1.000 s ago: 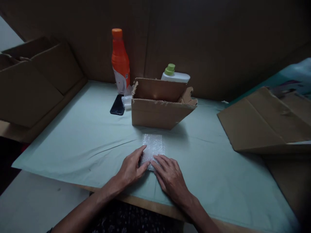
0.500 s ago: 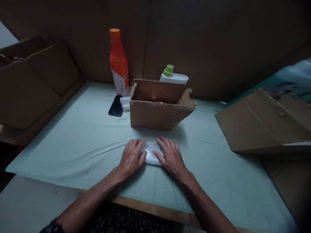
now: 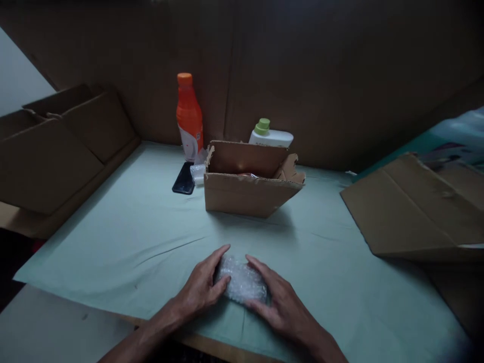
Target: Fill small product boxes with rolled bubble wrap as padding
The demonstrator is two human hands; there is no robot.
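Between my hands is a small bubble-wrapped packet (image 3: 242,280), lying at a slant near the front of the table. My left hand (image 3: 207,280) holds its left end, with the thumb on the near side and the fingers along the far side. On the right end, my right hand (image 3: 274,292) grips it the same way. What lies inside the wrap is too blurred to make out. Beyond the hands stands an open cardboard box (image 3: 251,194) with something shiny inside, mostly hidden by its front wall.
Behind the box are an orange bottle (image 3: 189,118) and a white bottle with a green cap (image 3: 273,136). A black phone (image 3: 184,178) lies beside a bubble-wrap piece (image 3: 197,174). Larger cardboard boxes flank the pale green cloth (image 3: 151,222), at left (image 3: 49,166) and right (image 3: 412,212).
My hands have gone from lying over the packet to gripping its two ends. The packet has come closer to the table's front edge and turned slightly. The view has tilted up a little.
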